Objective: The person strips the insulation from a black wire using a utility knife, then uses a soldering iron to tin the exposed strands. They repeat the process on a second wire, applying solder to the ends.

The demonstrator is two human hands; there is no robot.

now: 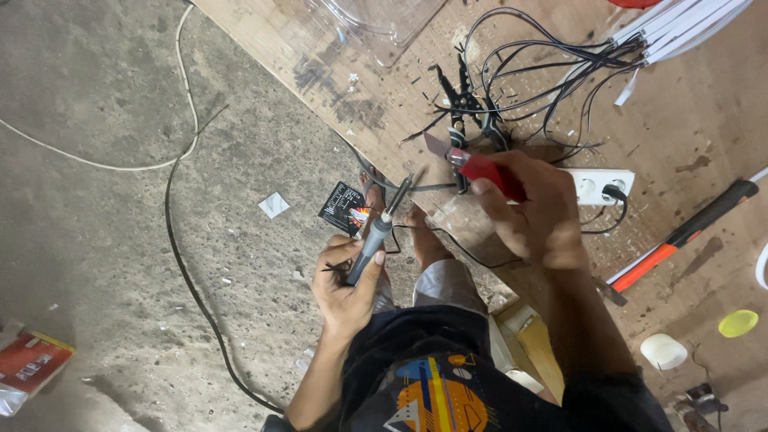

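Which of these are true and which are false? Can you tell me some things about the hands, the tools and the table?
1. The left hand holds a soldering iron. True.
2. The right hand holds a green pair of scissors. False: it holds a red-handled tool.
3. A plug sits in the white power strip. True.
4. The hammer lies on the concrete floor. False: it lies on the wooden board.
5. Black wires are spread on the wooden board. True.
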